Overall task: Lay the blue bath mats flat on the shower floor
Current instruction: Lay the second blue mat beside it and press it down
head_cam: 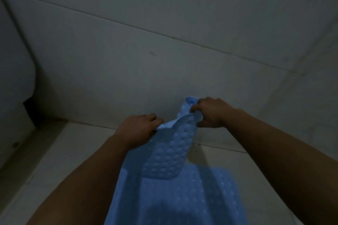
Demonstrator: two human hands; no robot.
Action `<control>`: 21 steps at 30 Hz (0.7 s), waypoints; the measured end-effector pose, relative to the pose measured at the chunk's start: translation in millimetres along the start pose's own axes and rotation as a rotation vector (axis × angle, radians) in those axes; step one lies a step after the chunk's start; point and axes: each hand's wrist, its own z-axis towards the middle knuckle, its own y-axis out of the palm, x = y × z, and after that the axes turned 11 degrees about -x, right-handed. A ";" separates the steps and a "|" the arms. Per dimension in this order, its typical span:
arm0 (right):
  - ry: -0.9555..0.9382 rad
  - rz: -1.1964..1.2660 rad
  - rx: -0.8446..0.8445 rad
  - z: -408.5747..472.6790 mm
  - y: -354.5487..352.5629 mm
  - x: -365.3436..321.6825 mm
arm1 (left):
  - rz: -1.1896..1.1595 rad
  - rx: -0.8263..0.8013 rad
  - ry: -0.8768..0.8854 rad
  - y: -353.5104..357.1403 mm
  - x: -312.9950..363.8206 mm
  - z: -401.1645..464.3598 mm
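A blue bath mat (172, 153) with a bubbled, perforated surface hangs folded in front of me, lifted off the floor. My left hand (139, 129) pinches its top edge on the left. My right hand (210, 111) grips the top edge a little higher, on the right. Below it, a second stretch of blue mat (182, 199) spreads toward the bottom of the view; whether it is a separate mat or the same one I cannot tell. The pale shower floor (73, 151) shows to the left of it.
Grey tiled walls (146, 42) rise straight ahead and on the right, meeting the floor just beyond my hands. A white rounded fixture (14, 78) stands at the left, with a dark gap beneath it. The light is dim.
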 end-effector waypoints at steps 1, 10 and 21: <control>0.029 -0.009 -0.020 -4.5 -2.9 -1.7 | 0.022 0.006 -0.006 -6.0 -1.1 -9.4; 0.007 -0.134 0.190 -20.5 52.7 -24.9 | 0.209 0.017 -0.091 -22.8 -9.8 -53.8; 0.047 -0.003 0.219 -52.2 78.1 -40.8 | 0.438 -0.375 -0.599 -52.5 84.7 -95.1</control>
